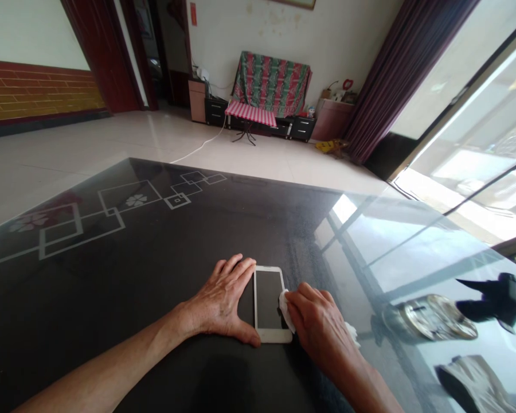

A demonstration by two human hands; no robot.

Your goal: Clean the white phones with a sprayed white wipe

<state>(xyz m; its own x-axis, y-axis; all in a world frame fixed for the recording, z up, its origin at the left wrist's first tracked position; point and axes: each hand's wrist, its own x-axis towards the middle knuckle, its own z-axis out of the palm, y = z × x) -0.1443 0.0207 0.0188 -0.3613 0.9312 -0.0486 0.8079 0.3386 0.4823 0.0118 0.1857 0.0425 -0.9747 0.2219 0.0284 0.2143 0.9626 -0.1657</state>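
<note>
The left hand (223, 304) lies spread on the dark, glossy bench (94, 304), back upward, its forearm (129, 361) slanting in from the near left. Its fingers reach toward the far left corner of a white-framed phone (270, 301), while the thumb swings out to the near left corner. Between thumb and forefinger a wide, open curve faces the phone's left edge; this hand steadies the phone from the side, without closing around it.

The right hand (320, 318) comes from the near right, with its forearm (365, 381) angled toward the left. Its knuckles are raised and its fingers curled, gripping a white tissue (286, 314) that presses against the right edge of the phone and overlaps the screen there. More white shows past the far side of this hand, to its right. The thumb is mostly hidden from this view.

The phone lies flat between the two hands, near the middle of the bench's near part, its dark screen facing up and its long sides running from near to far. Well to the right stand a round clear container (438, 318) and a black object (494, 303), with a greyish cloth item (477, 381) nearer.
</note>
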